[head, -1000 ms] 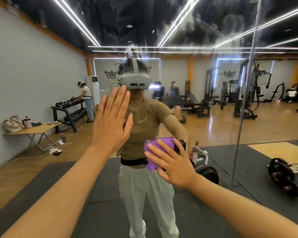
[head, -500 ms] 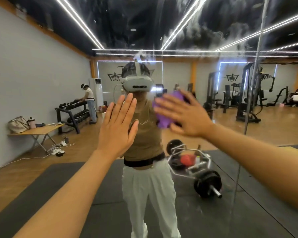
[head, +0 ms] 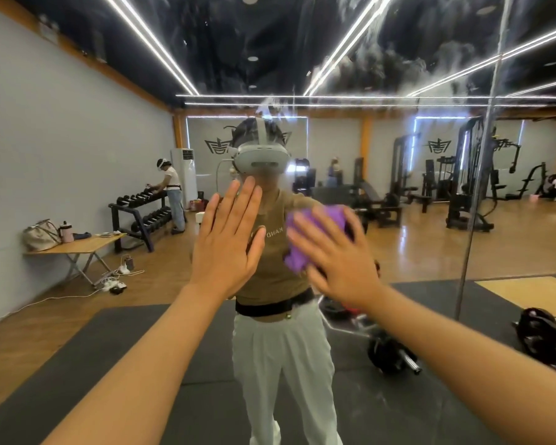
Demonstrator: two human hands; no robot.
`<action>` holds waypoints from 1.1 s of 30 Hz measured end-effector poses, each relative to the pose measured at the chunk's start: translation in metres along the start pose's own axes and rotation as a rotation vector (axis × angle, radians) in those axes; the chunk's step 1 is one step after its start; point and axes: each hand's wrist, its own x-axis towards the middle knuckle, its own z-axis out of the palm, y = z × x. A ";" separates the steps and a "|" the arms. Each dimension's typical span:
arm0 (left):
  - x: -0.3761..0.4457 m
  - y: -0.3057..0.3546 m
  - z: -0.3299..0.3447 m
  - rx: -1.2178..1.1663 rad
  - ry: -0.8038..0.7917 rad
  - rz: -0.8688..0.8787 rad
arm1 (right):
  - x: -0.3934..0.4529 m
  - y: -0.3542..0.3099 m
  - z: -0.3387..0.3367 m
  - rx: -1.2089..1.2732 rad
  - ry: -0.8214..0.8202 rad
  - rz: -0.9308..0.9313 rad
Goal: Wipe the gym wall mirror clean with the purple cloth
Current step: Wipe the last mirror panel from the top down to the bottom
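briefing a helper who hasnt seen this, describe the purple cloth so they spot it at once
Start at the wall mirror filling the view. Two bare hands lie on it mid-frame; the right hand presses flat on the purple cloth. It is the only purple thing here, bunched, showing above and left of the fingers.

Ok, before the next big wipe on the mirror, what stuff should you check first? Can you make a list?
1. Purple cloth is under the right hand: ok, the fingers are spread flat over it.
2. Cloth is against the mirror: ok, it looks pressed to the glass.
3. Left hand is steadying: ok, open and flat on the mirror, apart from the cloth.
4. Dirty spots left: not ok, white smears show high up on the glass.
5. Whether those smears can be reached: cannot tell.
6. Cloth clean or wet enough: cannot tell.
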 end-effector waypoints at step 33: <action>-0.001 -0.005 -0.008 -0.049 -0.082 0.018 | -0.012 -0.024 -0.002 0.008 -0.110 -0.085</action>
